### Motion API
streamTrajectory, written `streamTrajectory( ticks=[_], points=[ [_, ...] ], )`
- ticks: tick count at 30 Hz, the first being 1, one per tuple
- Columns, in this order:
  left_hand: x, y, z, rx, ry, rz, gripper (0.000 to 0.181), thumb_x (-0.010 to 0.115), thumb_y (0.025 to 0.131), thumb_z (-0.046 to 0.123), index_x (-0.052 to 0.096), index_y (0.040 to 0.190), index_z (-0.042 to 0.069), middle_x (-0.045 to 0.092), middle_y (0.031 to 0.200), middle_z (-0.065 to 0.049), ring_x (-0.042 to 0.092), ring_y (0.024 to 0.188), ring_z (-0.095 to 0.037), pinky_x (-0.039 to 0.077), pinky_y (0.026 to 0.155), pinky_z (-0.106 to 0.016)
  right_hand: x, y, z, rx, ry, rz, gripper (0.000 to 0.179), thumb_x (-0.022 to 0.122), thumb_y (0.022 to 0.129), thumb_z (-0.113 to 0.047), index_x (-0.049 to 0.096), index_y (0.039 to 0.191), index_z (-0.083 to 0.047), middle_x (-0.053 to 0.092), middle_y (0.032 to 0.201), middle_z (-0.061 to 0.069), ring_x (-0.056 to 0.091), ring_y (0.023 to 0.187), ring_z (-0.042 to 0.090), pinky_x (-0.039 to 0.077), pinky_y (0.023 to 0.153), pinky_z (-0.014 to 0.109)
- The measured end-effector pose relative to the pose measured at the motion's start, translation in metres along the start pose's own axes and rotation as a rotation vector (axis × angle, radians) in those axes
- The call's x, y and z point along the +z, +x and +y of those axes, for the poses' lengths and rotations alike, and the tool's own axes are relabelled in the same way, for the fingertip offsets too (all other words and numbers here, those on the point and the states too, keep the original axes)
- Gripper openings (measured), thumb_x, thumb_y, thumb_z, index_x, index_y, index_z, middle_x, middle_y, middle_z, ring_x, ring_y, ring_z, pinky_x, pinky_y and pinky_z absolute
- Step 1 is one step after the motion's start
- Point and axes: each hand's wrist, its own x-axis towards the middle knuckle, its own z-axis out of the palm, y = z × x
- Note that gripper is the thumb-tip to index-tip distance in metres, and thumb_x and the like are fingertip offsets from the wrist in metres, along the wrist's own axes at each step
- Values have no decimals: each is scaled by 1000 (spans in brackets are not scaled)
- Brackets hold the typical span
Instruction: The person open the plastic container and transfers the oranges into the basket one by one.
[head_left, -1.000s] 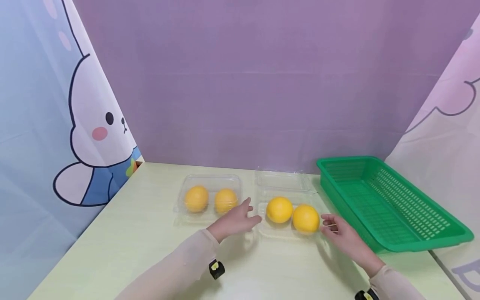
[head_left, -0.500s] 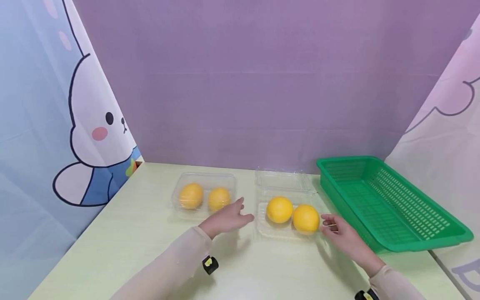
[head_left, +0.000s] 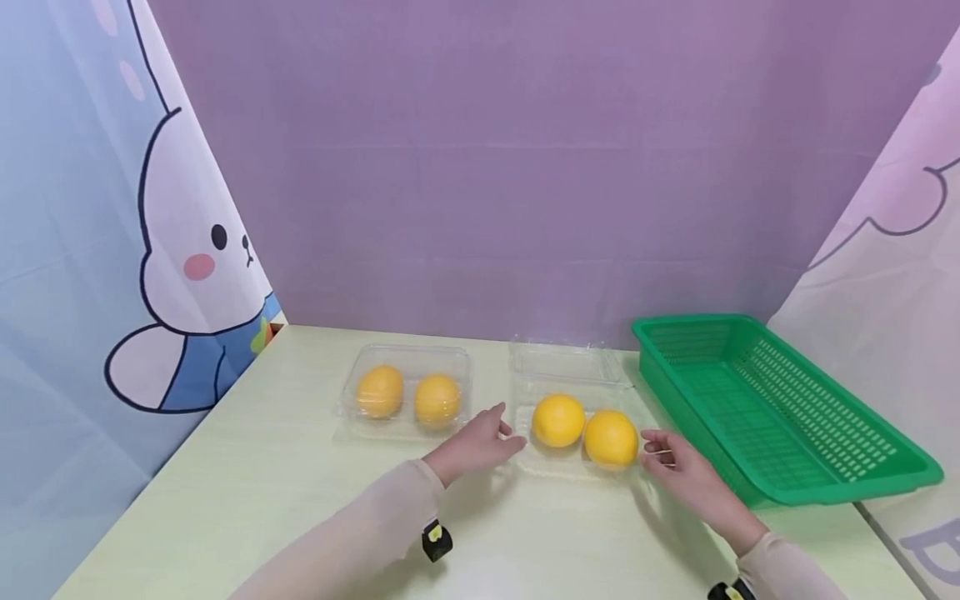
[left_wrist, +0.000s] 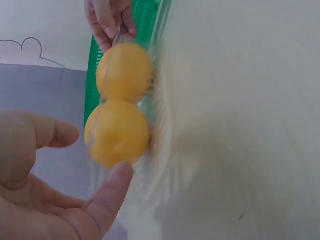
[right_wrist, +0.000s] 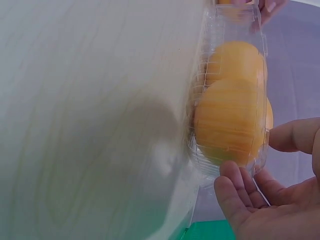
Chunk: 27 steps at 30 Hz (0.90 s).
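Two oranges, the left one (head_left: 558, 420) and the right one (head_left: 611, 439), sit side by side in a clear plastic clamshell box (head_left: 551, 463). Its clear lid (head_left: 566, 362) lies folded back behind them. My right hand (head_left: 693, 479) holds the box's right edge, thumb and fingers curled at the rim in the right wrist view. Near the box's left side my left hand (head_left: 476, 446) is held with fingers spread and nothing in its grasp. In the left wrist view, its fingertip (left_wrist: 121, 175) appears in front of the nearer orange (left_wrist: 120, 134); contact is unclear.
Left of my left hand stands a closed clear clamshell box (head_left: 408, 354) with two oranges (head_left: 380, 392) inside. A green plastic basket (head_left: 757, 417) stands at the table's right side. A purple cloth (head_left: 480, 167) hangs behind the table (head_left: 247, 467).
The closed box with two oranges has slid left and slightly back, my left hand moving along with it. The left hand has since come back right toward the open box. My right hand stays put.
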Motion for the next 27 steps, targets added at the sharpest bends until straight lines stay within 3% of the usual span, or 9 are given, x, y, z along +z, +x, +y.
streamTrajectory(
  ticks=[5, 13, 20, 27],
  points=[
    [12, 8, -2, -27, -134, 47, 75, 54, 90, 34, 17, 142, -5, 55, 100, -5, 57, 83, -14, 47, 80, -34, 0, 0, 1, -2, 0, 5, 47, 56, 91, -21, 43, 127, 6, 53, 111, 18, 54, 96, 27, 49, 72, 27],
    [18, 14, -5, -47, -448, 84, 53, 45, 90, 6, 26, 139, -7, 52, 100, -20, 57, 77, -19, 52, 72, -29, 1, 1, 3, -72, -38, 41, 46, 58, 90, -18, 44, 125, 8, 52, 111, 20, 54, 94, 26, 50, 76, 31],
    [18, 17, -7, -62, -551, 89, 53, 47, 87, 0, 31, 137, -7, 49, 93, -13, 54, 69, -15, 52, 71, -29, 1, 2, 1, -130, -111, 96, 47, 61, 88, -16, 44, 123, 9, 44, 116, 23, 47, 102, 35, 43, 87, 50],
    [18, 18, -8, -57, -622, 93, 56, 46, 83, -5, 29, 136, -9, 45, 87, -9, 52, 66, -15, 52, 71, -29, 2, 9, 0, -228, -201, 155, 49, 65, 85, -19, 46, 124, 4, 45, 116, 19, 45, 105, 34, 43, 83, 51]
  ],
)
